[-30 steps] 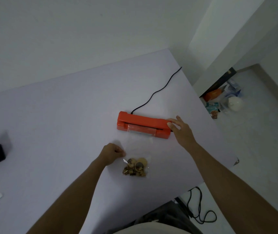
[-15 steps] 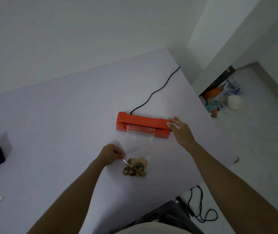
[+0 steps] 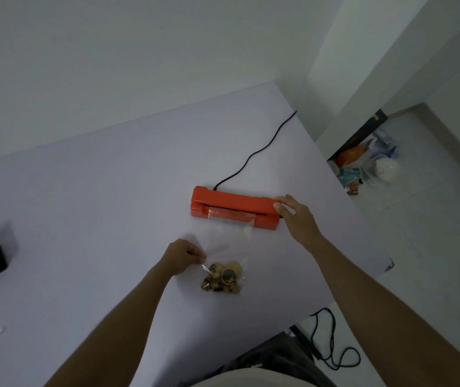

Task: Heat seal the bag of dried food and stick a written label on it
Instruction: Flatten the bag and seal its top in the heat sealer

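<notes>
— Left hand (image 3: 182,255) pinches the bag (image 3: 227,247) by its edge; right hand (image 3: 297,219), fingers loosely spread, rests on the sealer's (image 3: 233,209) right end.

— And the bag?

— Straight ahead, mouth in the slot, lying crosswise to the sealer.

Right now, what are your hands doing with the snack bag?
Left hand pinches bag edge. Right hand rests on orange sealer end. Bag mouth in sealer slot. Nothing in the way.
</notes>
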`<state>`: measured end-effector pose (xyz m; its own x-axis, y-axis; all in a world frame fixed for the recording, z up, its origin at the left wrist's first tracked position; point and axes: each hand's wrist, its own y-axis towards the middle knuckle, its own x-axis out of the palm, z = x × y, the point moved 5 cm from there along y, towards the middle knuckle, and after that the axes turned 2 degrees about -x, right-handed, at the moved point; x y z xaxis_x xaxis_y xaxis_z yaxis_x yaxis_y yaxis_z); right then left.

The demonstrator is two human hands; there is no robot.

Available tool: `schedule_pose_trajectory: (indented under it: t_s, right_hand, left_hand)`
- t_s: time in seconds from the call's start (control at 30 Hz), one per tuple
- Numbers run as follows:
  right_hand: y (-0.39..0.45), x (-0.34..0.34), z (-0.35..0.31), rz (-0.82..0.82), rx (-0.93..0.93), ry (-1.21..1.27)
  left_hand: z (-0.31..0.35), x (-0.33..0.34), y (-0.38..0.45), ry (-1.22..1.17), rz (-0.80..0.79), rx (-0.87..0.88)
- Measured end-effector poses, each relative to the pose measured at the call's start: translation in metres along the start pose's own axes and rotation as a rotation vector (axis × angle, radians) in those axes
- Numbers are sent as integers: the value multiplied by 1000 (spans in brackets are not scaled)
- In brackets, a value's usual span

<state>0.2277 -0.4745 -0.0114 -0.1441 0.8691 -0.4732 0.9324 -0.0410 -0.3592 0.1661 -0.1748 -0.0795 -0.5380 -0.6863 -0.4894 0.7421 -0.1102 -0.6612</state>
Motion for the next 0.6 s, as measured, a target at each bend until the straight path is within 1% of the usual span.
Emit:
schedule_pose_trajectory:
  t_s: [0.23,0.33,0.4,0.47,0.53,0.6]
  right_hand:
    - [-4,-7,-16,-22,25,1]
    - [-8,-13,-27,48,3,103]
    - [-16,-21,-39,119,23,277]
    - [-23,-30,-47,175,54,471]
    - [-28,-38,-53,207,64,579]
    - [-32,-38,-54,220,109,583]
  left_hand:
    - [3,-2,0,30,-31,-1]
    - [6,-8,0,23,-33,-48]
    - [10,-19,-2,-19,30,-92]
    - [19,-35,-2,-86,135,-89]
    - [33,-55,-2,-150,258,-1]
    - [50,-72,-1,-189,344,111]
